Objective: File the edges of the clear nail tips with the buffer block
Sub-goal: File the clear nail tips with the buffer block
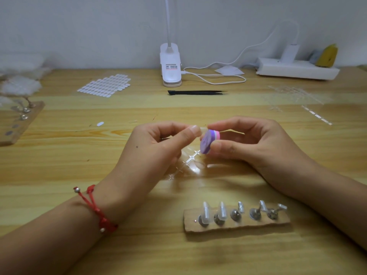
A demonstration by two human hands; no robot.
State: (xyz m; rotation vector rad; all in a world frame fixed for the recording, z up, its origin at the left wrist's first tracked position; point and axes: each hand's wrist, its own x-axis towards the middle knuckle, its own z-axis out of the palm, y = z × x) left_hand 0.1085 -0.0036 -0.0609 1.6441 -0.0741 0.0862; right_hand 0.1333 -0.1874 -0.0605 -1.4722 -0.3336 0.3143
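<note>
My left hand [158, 143] pinches a small clear nail tip [203, 130] between thumb and fingers above the middle of the wooden table [59, 175]. My right hand [248, 141] grips a small purple, white and pink buffer block [208, 141] between thumb and forefinger. The block's face touches the nail tip's edge. Below both hands a clear plastic frame with more nail tips [190, 161] lies on the table, partly hidden by my left hand.
A cardboard strip [236, 225] with metal stands, two bearing clear tips, lies near my right forearm. Black tweezers [196, 92], a sheet of adhesive tabs [105, 85], a clip lamp [170, 66], a power strip [297, 70] and clear frames [294, 96] sit farther back. Another stand board [21, 120] is at left.
</note>
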